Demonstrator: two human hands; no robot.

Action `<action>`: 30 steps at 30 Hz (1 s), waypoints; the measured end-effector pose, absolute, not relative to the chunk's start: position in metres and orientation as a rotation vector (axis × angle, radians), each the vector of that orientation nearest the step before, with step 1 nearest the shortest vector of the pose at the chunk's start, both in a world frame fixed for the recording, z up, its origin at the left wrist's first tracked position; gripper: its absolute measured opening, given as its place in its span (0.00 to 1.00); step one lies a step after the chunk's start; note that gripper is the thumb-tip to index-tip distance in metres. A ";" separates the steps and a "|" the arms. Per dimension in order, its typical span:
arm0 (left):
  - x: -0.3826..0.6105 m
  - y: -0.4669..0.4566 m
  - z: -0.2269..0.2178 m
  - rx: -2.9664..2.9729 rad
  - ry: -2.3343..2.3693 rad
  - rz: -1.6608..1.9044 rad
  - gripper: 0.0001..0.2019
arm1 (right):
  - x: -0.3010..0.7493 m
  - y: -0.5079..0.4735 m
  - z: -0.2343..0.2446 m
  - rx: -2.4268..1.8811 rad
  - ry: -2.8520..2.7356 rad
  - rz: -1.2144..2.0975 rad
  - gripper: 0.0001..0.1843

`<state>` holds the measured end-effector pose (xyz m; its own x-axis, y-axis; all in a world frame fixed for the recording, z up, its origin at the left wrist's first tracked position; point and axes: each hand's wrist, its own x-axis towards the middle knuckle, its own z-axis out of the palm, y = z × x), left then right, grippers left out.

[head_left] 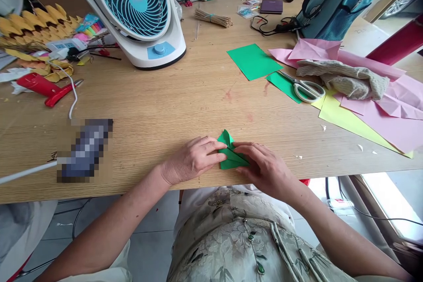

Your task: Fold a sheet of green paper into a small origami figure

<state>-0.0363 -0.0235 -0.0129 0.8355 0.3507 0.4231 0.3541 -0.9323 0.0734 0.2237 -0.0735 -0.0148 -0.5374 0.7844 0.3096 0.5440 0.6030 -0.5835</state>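
Note:
A small piece of folded green paper [228, 162] lies near the table's front edge, between my two hands. Creases run across it, and one flap stands up at its far corner. My left hand [194, 157] grips the paper's left side, with the fingertips on top of it. From the other side, my right hand [266, 166] has its fingers closed on the right corner. That corner is partly hidden beneath the fingers.
Green sheets [254, 61], scissors [309, 90], a grey glove [350, 80] and pink paper [393, 128] lie at the right. A fan [158, 50] stands at the back left. Nearer on that side are a red-handled tool [49, 89] and a blurred-out object [86, 152].

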 end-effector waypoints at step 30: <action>-0.023 -0.037 -0.015 -3.041 -0.936 -0.756 0.09 | 0.222 -0.082 -0.026 -1.104 -2.212 0.375 0.05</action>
